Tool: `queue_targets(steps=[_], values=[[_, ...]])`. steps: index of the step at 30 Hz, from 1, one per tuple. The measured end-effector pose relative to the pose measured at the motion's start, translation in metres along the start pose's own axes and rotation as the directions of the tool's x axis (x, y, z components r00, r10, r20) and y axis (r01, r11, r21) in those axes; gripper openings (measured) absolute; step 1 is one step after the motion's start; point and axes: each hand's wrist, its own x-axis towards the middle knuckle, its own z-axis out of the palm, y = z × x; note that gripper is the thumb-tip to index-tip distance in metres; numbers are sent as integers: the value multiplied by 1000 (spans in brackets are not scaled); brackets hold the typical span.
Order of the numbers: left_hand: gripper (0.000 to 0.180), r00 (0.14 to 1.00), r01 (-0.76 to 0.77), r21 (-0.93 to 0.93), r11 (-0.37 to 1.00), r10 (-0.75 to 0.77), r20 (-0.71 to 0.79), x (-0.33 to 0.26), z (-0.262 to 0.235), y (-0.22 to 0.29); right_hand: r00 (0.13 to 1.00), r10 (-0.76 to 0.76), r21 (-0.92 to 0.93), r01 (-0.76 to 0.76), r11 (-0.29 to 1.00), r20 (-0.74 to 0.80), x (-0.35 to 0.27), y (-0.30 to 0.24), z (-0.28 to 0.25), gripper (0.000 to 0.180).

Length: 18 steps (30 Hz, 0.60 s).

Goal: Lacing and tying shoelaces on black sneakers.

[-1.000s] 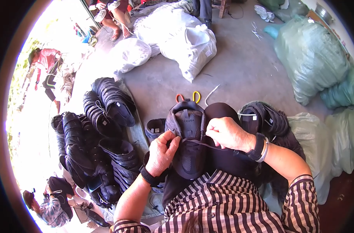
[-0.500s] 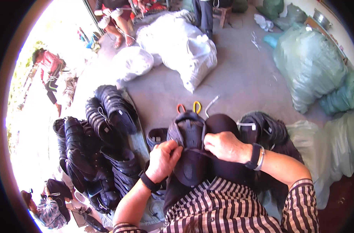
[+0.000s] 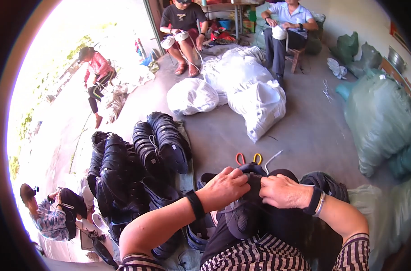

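A black shoe upper (image 3: 242, 221) lies on my lap, its rounded mesh toe pointing toward me. My left hand (image 3: 228, 186) pinches the upper at the left of its opening, fingers closed. Close beside it, my right hand (image 3: 283, 193) has its fingertips closed on the right side. Between them they cover most of the opening, so what exactly each pinches is hidden. Just beyond the upper, a red loop (image 3: 240, 158) and a yellow loop (image 3: 257, 158) stick up next to a white cord (image 3: 273, 160).
Rows of nested black shoe uppers (image 3: 117, 167) lie to my left, with more uppers (image 3: 325, 183) by my right leg. White sacks (image 3: 259, 106) are on the floor ahead; large green sacks (image 3: 379, 122) line the right. Several other people sit or stoop nearby, one at far left (image 3: 52, 219).
My hands have come closer together over the upper's opening; before, they were apart on either side of it. The view has tilted up, showing more of the people ahead.
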Motion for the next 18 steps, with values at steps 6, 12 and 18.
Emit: queue_targets(steps=[6, 12, 18], values=[[14, 994, 10, 3, 1000, -10, 106, 4, -4, 5, 993, -114, -144, 113, 983, 1, 0, -3, 5, 16], [13, 978, -53, -15, 998, 55, 201, -3, -19, 13, 973, -229, -239, 215, 947, -33, 1, -14, 12, 17], [16, 898, 211, 24, 977, -204, 391, 6, -14, 26, 999, -24, -108, 20, 994, -34, 13, -17, 10, 15]])
